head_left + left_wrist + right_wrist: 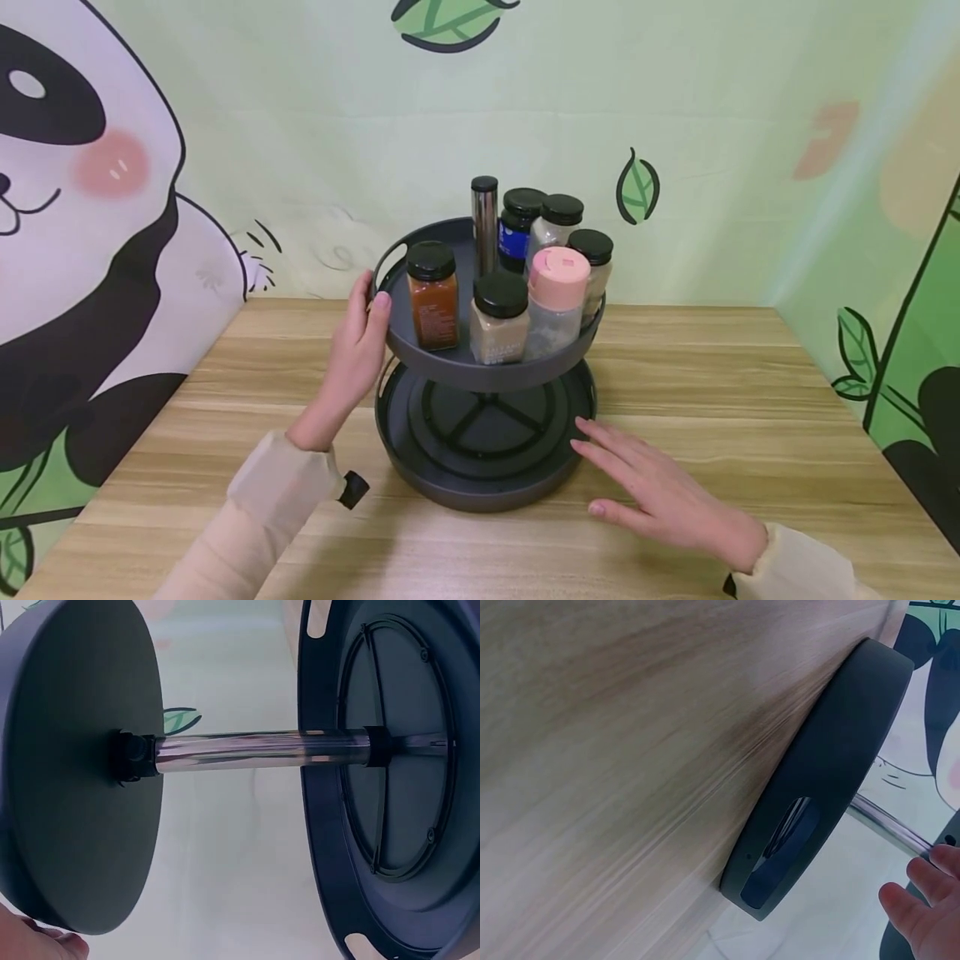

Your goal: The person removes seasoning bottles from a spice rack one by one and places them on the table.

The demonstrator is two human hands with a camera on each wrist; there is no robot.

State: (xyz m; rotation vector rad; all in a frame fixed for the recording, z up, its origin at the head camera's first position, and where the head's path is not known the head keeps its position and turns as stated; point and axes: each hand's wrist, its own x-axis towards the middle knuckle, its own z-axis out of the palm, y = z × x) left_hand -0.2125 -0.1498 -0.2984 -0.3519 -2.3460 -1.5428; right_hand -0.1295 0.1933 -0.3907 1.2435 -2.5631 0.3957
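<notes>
A dark grey two-tier turntable rack (465,367) stands on the table with its upper tray carrying several spice jars. My left hand (348,358) grips the upper tray's left rim, thumb on top by the handle cutout; in the left wrist view its fingertips (69,943) show at the tray's edge. To the right of the lower tray (480,496), my right hand (660,487) is spread with straight fingers and holds nothing. Its fingertips are close to the lower rim; contact cannot be told. The lower tray is bare. A shiny metal post (255,750) joins both tiers.
Up top are a reddish-brown jar (432,308), a beige jar (498,333), a pink-capped shaker (558,279), a tall steel cylinder (485,225), a blue-labelled jar (514,242) and other black-lidded jars. Behind the wooden table (720,375) hangs a panda-print backdrop (337,125).
</notes>
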